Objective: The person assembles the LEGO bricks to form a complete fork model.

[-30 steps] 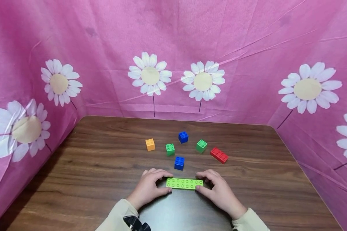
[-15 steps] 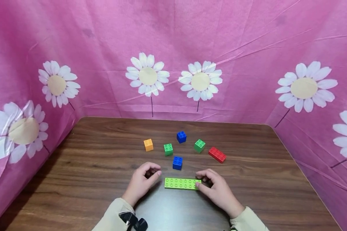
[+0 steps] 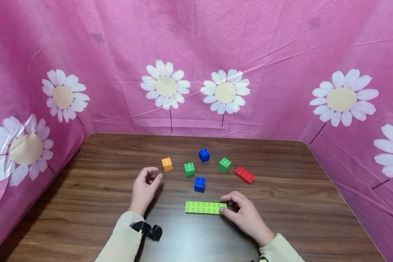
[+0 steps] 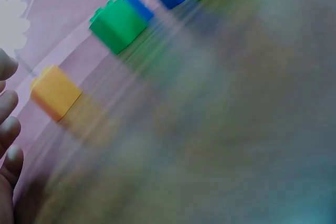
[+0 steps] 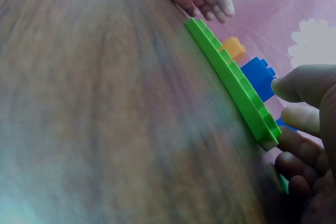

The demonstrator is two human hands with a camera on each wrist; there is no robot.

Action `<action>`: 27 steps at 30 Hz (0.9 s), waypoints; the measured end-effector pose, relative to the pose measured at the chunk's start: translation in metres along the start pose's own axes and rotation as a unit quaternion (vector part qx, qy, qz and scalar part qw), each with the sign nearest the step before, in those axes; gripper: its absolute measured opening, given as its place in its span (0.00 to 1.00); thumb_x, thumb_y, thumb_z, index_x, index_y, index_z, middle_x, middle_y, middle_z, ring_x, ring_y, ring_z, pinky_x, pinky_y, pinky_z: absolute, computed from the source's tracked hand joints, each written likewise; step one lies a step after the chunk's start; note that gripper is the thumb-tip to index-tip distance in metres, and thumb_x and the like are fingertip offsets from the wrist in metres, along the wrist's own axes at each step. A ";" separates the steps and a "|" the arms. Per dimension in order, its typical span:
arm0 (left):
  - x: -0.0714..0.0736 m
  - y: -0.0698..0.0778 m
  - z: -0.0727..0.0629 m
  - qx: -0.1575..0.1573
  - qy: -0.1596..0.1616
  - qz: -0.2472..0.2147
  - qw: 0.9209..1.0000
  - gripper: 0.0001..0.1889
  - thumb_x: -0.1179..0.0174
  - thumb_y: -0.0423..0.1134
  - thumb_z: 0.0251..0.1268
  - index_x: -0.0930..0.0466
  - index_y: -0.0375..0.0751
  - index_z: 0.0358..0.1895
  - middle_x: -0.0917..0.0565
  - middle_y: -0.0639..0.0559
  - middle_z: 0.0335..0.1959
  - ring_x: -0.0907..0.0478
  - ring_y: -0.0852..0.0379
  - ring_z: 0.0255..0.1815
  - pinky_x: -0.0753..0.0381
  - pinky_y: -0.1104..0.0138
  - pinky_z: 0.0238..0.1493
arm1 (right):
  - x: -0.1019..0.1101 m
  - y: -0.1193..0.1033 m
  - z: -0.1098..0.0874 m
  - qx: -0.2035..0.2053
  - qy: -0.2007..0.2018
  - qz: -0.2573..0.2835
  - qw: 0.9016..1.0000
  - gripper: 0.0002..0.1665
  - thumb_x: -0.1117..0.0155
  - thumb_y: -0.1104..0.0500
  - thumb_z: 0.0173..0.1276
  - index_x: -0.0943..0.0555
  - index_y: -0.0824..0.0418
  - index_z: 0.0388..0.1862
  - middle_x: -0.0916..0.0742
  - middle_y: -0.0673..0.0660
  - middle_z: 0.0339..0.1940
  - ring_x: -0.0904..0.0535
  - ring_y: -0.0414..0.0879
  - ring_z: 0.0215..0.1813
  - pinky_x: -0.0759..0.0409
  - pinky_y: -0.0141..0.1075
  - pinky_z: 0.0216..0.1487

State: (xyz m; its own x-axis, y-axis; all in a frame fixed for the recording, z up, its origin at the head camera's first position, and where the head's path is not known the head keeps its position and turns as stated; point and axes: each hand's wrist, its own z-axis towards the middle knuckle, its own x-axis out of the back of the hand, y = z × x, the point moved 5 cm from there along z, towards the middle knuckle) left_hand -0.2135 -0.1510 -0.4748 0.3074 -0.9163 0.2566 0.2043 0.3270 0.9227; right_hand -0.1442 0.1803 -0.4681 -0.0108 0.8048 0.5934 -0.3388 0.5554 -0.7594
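My left hand [image 3: 145, 187] is raised left of the bricks, fingers loosely bent and holding nothing. Nearest to its fingertips is an orange brick [image 3: 167, 164], also seen in the left wrist view beside the fingers [image 4: 9, 124]. My right hand [image 3: 243, 214] lies at the right end of a long lime green strip of two low toy bricks [image 3: 199, 207]. Its thumb overlaps the end studs in the head view; in the right wrist view a gap shows between the thumb [image 5: 299, 85] and the studs, with the other fingers right at the strip's end.
Behind the strip stand a near blue brick [image 3: 199, 184], a far blue brick [image 3: 204, 155], a left green brick [image 3: 189, 169], a right green brick [image 3: 225, 165] and a longer red brick [image 3: 244, 175]. A pink flowered cloth [image 3: 196, 43] surrounds the wooden table [image 3: 95, 174].
My left hand has let go of the strip's left end and moved left and away from me, towards the orange brick. The right hand has stayed at the strip's right end.
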 end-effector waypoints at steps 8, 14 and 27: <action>0.002 -0.008 0.023 0.017 0.027 0.007 0.999 0.16 0.32 0.31 0.61 0.22 0.34 0.51 0.17 0.40 0.44 0.22 0.56 0.40 0.26 0.77 0.38 | 0.001 0.001 0.001 -0.004 0.001 0.002 1.000 0.15 0.22 0.61 0.56 0.14 0.52 0.42 0.16 0.43 0.35 0.24 0.39 0.39 0.25 0.32 0.40; -0.006 -0.012 0.034 0.026 -0.038 0.038 0.998 0.26 0.29 0.34 0.59 0.27 0.36 0.60 0.19 0.41 0.55 0.23 0.47 0.53 0.25 0.63 0.50 | -0.001 0.003 0.000 -0.020 -0.008 0.003 1.000 0.14 0.22 0.60 0.58 0.14 0.51 0.42 0.16 0.43 0.35 0.24 0.39 0.39 0.25 0.33 0.41; -0.018 -0.016 0.054 -0.022 -0.150 0.091 0.984 0.30 0.26 0.35 0.57 0.25 0.36 0.63 0.17 0.39 0.53 0.21 0.44 0.54 0.25 0.51 0.58 | 0.000 0.002 -0.001 -0.036 -0.017 0.012 0.999 0.12 0.24 0.60 0.60 0.14 0.50 0.42 0.17 0.43 0.37 0.24 0.40 0.41 0.24 0.33 0.42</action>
State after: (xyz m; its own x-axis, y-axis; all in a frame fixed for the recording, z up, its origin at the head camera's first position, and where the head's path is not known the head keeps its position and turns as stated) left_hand -0.2726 -0.1526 -0.4789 0.0559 -0.8663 0.4965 0.2134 0.4961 0.8416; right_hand -0.1438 0.1818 -0.4699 -0.0504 0.8111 0.5828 -0.2696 0.5508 -0.7899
